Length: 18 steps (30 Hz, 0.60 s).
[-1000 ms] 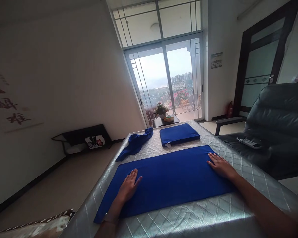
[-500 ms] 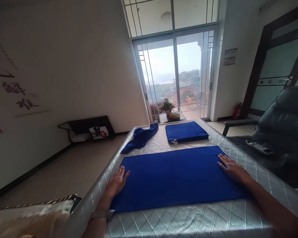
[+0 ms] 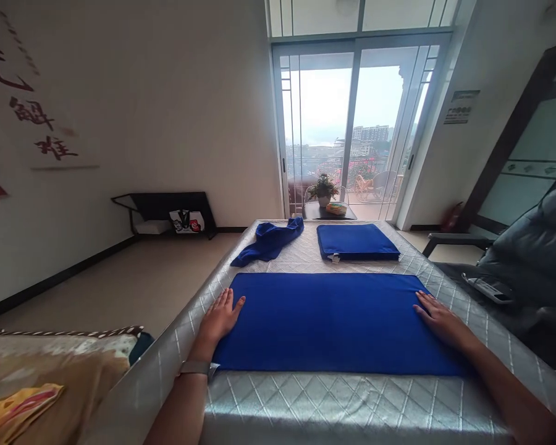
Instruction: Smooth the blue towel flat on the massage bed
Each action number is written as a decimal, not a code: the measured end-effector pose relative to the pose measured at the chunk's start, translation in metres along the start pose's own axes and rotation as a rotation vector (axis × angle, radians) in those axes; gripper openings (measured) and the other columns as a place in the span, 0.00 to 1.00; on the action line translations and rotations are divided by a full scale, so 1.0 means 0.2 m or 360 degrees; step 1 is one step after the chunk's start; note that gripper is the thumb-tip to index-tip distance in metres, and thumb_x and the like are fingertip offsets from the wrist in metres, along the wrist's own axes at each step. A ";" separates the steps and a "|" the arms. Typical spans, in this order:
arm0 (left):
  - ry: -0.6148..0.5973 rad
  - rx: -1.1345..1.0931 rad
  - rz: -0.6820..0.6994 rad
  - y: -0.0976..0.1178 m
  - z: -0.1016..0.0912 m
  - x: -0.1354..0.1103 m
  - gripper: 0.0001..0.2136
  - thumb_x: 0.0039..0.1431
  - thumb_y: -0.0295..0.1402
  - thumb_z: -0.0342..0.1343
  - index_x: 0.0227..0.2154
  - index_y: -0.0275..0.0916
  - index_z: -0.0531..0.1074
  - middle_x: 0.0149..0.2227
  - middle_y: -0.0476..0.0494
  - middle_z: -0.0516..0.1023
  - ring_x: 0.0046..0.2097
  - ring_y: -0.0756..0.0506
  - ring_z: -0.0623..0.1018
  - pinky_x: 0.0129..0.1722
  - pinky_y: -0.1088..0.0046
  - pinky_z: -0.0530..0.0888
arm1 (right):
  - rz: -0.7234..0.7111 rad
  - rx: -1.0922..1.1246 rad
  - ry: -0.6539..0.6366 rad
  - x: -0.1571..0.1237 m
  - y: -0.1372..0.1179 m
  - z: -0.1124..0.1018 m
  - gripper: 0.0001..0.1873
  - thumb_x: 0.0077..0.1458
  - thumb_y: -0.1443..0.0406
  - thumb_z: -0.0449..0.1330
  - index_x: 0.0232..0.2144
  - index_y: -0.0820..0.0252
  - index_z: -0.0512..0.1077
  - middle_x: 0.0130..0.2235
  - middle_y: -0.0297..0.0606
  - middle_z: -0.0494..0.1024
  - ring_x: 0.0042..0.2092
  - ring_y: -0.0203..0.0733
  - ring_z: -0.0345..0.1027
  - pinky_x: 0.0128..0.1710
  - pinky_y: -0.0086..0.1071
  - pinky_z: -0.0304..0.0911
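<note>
A blue cloth (image 3: pixel 324 324) lies spread flat as a rectangle on the silver quilted table cover (image 3: pixel 352 402). My left hand (image 3: pixel 221 315) rests flat on its left edge, fingers stretched out and thumb apart. On the opposite edge, near the far right corner, my right hand (image 3: pixel 440 315) lies flat with fingers extended. Neither hand grips anything. Beyond the cloth sits a neat stack of folded blue cloths (image 3: pixel 358 240) with a small white tag at its front. To the left of the stack is a crumpled blue cloth (image 3: pixel 271 240).
A dark armchair (image 3: pixel 532 247) with a white device (image 3: pixel 486 288) on it stands at right. Past the table's far end, a small table holds a potted plant (image 3: pixel 323 187). A low black rack (image 3: pixel 171 210) stands by the left wall. Patterned bedding (image 3: pixel 74 364) lies at lower left.
The view has tilted and shifted slightly. Both hands stay flat at the two side edges of the cloth, and the left has slid a little toward its far corner.
</note>
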State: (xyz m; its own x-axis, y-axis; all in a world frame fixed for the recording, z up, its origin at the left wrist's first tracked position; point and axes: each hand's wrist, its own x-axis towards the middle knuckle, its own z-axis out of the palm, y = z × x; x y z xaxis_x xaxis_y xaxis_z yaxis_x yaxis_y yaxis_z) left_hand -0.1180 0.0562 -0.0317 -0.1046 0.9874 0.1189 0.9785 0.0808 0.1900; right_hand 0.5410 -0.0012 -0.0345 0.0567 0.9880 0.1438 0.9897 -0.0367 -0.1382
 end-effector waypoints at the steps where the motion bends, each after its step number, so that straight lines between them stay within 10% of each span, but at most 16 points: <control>1: 0.0002 0.0001 0.0006 0.00 0.00 0.00 0.39 0.68 0.55 0.31 0.69 0.25 0.50 0.71 0.30 0.51 0.71 0.37 0.54 0.68 0.58 0.52 | 0.0006 0.0001 0.0013 0.00 0.00 0.00 0.40 0.61 0.49 0.38 0.67 0.69 0.58 0.69 0.46 0.57 0.70 0.49 0.46 0.70 0.46 0.44; 10: -0.0021 0.0035 -0.0012 0.02 -0.03 -0.01 0.37 0.68 0.53 0.34 0.68 0.25 0.51 0.71 0.30 0.51 0.71 0.37 0.53 0.68 0.59 0.53 | -0.0088 0.0008 0.0300 0.00 -0.12 -0.03 0.34 0.63 0.51 0.42 0.63 0.64 0.64 0.67 0.47 0.62 0.69 0.51 0.50 0.68 0.50 0.48; 18: -0.0042 0.0032 -0.0008 0.03 -0.03 0.00 0.37 0.69 0.50 0.35 0.68 0.23 0.50 0.71 0.30 0.50 0.71 0.38 0.53 0.69 0.59 0.51 | -0.0344 0.0304 0.0152 0.19 -0.76 -0.14 0.37 0.67 0.49 0.40 0.67 0.68 0.58 0.69 0.49 0.57 0.70 0.48 0.46 0.69 0.44 0.45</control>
State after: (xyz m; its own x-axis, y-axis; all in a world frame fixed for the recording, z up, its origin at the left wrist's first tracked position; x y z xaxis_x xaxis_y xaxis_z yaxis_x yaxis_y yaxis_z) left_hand -0.1140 0.0554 -0.0245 -0.1049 0.9902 0.0921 0.9814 0.0881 0.1708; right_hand 0.3955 0.0368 0.0196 -0.1318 0.9508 0.2803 0.9380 0.2111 -0.2750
